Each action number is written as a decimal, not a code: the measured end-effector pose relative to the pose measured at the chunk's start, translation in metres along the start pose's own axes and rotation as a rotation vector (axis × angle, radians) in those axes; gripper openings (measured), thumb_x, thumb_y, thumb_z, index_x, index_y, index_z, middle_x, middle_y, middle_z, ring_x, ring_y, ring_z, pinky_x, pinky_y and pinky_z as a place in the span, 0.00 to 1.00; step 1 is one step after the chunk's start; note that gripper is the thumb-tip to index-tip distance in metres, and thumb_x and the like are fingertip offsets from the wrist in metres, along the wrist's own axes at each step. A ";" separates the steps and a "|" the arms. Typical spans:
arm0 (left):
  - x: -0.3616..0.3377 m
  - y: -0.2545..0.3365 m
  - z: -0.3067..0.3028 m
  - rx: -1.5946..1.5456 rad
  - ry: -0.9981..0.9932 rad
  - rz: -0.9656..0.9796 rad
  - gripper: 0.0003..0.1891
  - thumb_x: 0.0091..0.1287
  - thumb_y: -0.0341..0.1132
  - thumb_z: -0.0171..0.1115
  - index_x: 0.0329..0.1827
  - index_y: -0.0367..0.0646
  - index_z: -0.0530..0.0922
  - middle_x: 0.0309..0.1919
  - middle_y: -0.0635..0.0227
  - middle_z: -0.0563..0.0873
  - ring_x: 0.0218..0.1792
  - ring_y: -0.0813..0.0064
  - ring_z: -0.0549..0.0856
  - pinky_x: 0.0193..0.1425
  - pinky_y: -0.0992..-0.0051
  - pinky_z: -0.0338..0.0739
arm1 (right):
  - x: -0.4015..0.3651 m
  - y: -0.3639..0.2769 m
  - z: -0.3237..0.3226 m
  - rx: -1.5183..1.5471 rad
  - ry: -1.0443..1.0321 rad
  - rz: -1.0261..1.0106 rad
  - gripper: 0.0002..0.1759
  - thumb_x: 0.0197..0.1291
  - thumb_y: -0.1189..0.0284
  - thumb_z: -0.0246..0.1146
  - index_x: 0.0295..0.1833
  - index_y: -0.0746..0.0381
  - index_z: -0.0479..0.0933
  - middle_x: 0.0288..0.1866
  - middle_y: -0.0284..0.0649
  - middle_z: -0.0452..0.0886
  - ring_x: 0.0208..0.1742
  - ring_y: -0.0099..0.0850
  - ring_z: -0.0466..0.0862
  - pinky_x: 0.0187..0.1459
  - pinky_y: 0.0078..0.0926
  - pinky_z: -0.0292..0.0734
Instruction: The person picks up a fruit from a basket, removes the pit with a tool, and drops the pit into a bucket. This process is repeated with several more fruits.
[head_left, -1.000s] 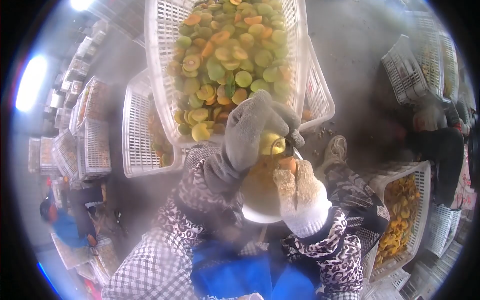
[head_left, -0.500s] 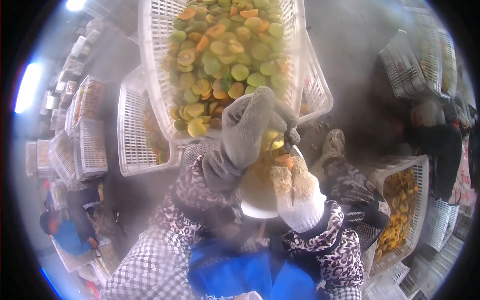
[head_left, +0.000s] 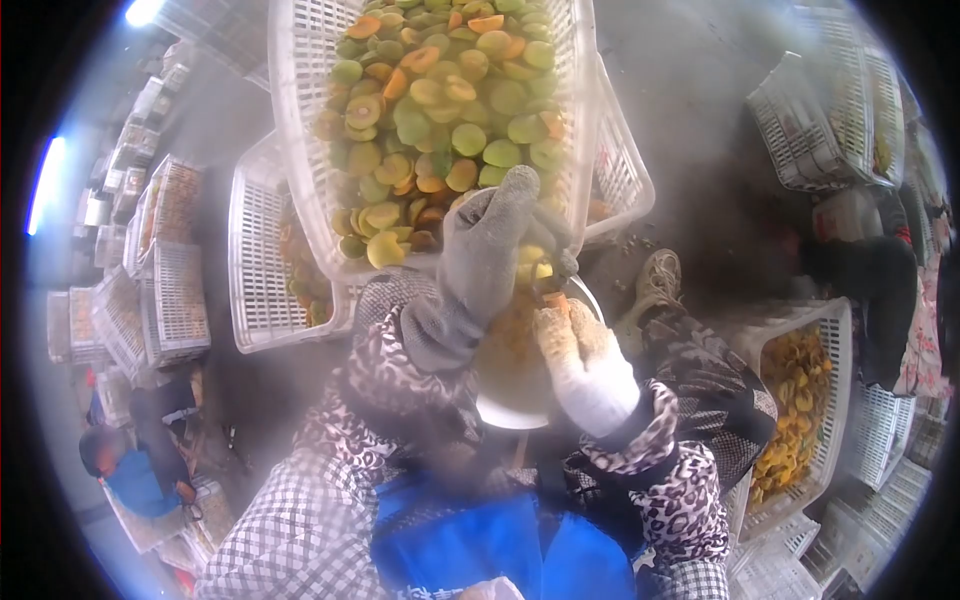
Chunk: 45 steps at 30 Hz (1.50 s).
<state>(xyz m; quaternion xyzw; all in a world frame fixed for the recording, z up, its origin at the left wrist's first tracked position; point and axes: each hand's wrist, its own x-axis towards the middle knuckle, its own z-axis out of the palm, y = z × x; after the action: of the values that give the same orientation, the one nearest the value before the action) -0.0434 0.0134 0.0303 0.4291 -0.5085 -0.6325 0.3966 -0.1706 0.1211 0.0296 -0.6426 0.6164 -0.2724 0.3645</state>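
Observation:
My left hand [head_left: 480, 262], in a grey knit glove, is closed around a yellow fruit piece [head_left: 533, 271] just in front of the large crate. Close beside it, my right hand [head_left: 588, 372] wears a white glove with stained, tan fingertips. Its fingers pinch a small pitting tool [head_left: 556, 302] with an orange-brown handle, whose dark curved end meets the fruit. Under both hands sits a white bowl [head_left: 515, 413] with yellowish-brown contents, partly covered by the gloves. Directly ahead, a white slatted crate [head_left: 300, 150] is full of halved green and orange fruit [head_left: 440, 120].
Another white crate [head_left: 270, 300] stands lower at the left, under the large one. At the right is a crate [head_left: 838, 400] of yellow-orange fruit pieces [head_left: 795, 410]. Stacked crates [head_left: 180, 300] line the left; a person [head_left: 145, 470] sits there, another person [head_left: 880, 290] at the right.
The whole view has shifted slightly, with crates lying a little further left. My right hand has tilted a little; both hands keep their hold at the fruit.

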 end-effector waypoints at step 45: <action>-0.006 -0.027 0.016 -0.095 -0.064 0.117 0.22 0.76 0.45 0.52 0.41 0.29 0.80 0.32 0.53 0.85 0.34 0.66 0.84 0.46 0.70 0.81 | 0.006 0.038 0.031 0.521 -0.017 0.179 0.19 0.74 0.65 0.54 0.62 0.66 0.74 0.53 0.49 0.82 0.49 0.38 0.85 0.50 0.31 0.81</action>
<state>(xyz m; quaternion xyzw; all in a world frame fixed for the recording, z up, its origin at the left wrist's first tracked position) -0.0579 0.0286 0.0062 0.3587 -0.5145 -0.6452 0.4363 -0.1681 0.1201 -0.0201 -0.4722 0.5768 -0.3831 0.5454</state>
